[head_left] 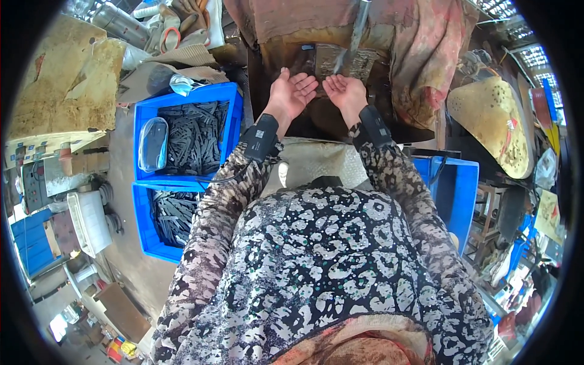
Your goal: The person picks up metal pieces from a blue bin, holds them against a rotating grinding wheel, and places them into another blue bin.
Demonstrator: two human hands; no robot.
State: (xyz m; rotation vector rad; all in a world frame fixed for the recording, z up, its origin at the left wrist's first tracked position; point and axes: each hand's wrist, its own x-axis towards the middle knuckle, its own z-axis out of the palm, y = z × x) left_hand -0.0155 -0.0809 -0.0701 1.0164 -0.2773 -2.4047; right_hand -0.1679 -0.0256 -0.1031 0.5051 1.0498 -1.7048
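Observation:
Both hands are held palm up, side by side, over a wet brown trough point(292, 125). My left hand point(291, 95) is empty, its fingers stretched out and the thumb apart. My right hand point(347, 94) also holds nothing, with its fingers loosely curved. Between and just beyond the fingertips a pale metal pipe point(360, 25) slants down toward a rough wet block point(350, 62). A stained reddish cloth point(426, 52) hangs at the trough's right side. Each wrist wears a black strapped device.
Two blue crates point(141, 210) of dark flat metal strips stand to my left, with a clear plastic container point(152, 144) in the far one. Another blue bin point(456, 194) is at my right. Beyond it lies a stained tan board point(486, 115). Gloves and cloths point(179, 30) are piled at the far left.

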